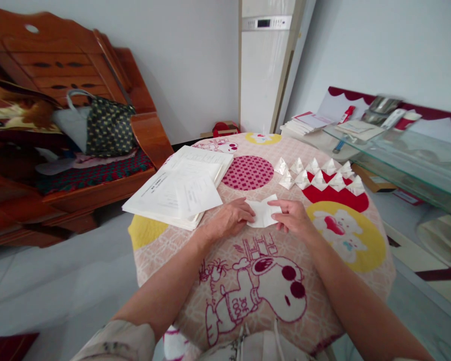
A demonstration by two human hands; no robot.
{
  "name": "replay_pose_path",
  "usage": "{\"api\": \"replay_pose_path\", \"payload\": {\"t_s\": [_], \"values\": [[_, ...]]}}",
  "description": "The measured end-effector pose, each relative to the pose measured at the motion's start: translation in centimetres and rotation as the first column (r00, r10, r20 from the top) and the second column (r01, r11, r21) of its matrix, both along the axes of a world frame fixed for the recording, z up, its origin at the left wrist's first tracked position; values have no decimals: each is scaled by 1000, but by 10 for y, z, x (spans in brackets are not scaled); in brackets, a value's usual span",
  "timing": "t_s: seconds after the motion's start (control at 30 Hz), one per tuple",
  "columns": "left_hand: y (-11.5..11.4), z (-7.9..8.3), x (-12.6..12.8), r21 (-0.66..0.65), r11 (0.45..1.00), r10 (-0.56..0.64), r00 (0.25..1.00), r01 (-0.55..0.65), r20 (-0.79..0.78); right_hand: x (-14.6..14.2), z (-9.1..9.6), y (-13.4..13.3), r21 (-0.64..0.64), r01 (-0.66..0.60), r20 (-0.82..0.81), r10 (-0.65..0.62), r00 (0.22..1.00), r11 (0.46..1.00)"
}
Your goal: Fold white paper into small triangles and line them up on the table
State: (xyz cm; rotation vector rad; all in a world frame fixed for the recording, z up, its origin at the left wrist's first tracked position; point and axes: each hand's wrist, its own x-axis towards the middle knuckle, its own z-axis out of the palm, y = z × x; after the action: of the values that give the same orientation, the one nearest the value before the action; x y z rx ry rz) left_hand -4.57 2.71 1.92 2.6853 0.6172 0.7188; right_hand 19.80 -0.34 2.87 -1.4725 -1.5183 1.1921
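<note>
A small creased piece of white paper [262,213] lies between my hands on the patterned tablecloth. My left hand [230,218] has its fingers curled together on the paper's left edge. On the other side, my right hand [293,216] pinches the right edge between thumb and fingers. Several folded white paper shapes [319,181] stand in two rows beyond my right hand, with pointed tops. To the left rests a stack of printed paper sheets [161,193], and a smaller loose slip [199,195] lies over its near right corner.
The round table is covered by a pink tablecloth [244,296] with cartoon figures. A glass shelf unit [417,155] holding small items stands to the right. At the left is a wooden bench [108,183] with a dotted bag [110,128]. A tall white cabinet-like unit [261,75] stands behind.
</note>
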Motion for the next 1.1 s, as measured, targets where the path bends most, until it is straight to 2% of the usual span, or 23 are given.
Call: {"api": "replay_pose_path", "payload": {"t_s": [0.17,0.3,0.43,0.53,0.6,0.7,0.77,0.87,0.93,1.03,1.1], "values": [[-1,6,0,-60,998,-31,999,33,37,12,0,1,-59,-98,170,106,980,993],[-5,6,3,-101,991,-88,996,88,0,17,0,2,-4,-188,413,173,894,982],[-7,5,5,-97,993,-73,996,68,-44,21,4,1,107,-222,647,102,756,969],[-8,5,7,-72,996,-65,994,59,-83,17,8,-4,178,-240,750,26,661,954],[-10,6,9,-57,997,-55,993,49,-107,10,11,-8,216,-289,764,23,645,933],[-10,6,11,-61,997,-55,992,48,-110,-2,15,-12,211,-425,731,146,666,880],[-8,5,9,-95,994,-60,995,53,-79,-5,14,-13,183,-459,690,219,690,870],[-3,4,4,-225,972,-69,998,67,-2,-2,10,-11,148,-455,614,279,738,878],[1,3,2,-341,938,-56,997,70,53,3,8,-9,144,-471,570,317,758,870],[6,0,1,-474,880,13,994,42,113,8,10,-7,107,-507,524,385,760,855],[9,-1,4,-512,859,66,992,-1,110,10,13,-7,68,-533,501,433,749,843]]}}
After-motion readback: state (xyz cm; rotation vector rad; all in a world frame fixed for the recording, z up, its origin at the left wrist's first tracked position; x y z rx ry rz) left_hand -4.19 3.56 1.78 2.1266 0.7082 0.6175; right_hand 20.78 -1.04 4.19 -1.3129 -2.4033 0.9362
